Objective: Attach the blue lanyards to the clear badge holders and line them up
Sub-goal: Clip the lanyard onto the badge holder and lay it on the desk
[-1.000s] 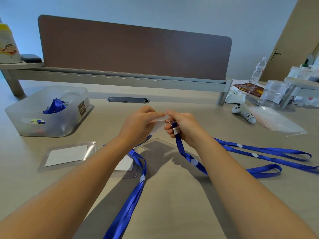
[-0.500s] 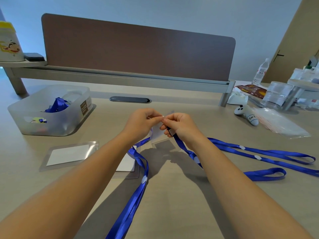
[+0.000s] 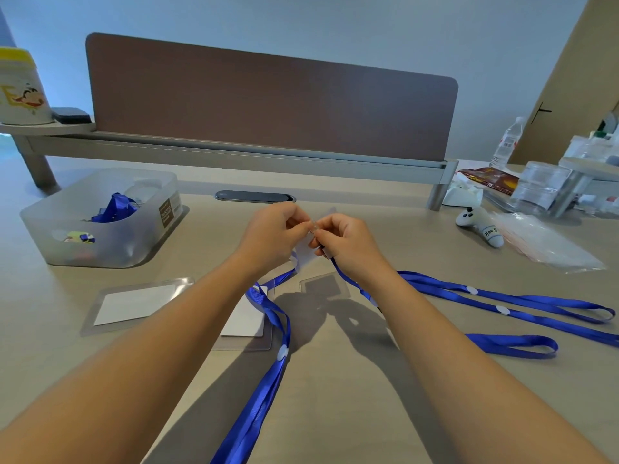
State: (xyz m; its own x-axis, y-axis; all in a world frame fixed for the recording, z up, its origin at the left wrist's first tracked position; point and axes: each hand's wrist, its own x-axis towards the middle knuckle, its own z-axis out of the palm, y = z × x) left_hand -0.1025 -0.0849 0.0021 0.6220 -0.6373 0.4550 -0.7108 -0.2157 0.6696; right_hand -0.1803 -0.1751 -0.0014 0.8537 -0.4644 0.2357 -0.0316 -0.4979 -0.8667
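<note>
A beige desk (image 3: 335,413) carries a frosted plastic bin (image 3: 100,219) with blue lanyard pieces at far left, and blue lanyards (image 3: 495,306) trailing off to the right and toward the near edge. Two clear badge holders with white cards lie flat, one at left (image 3: 134,304) and one (image 3: 249,321) under the left forearm. Above the desk's centre, the left hand (image 3: 273,234) and right hand (image 3: 345,242) meet, fingers pinched on the top of a raised badge holder (image 3: 306,254), the right also gripping a lanyard's clip end (image 3: 345,277).
</note>
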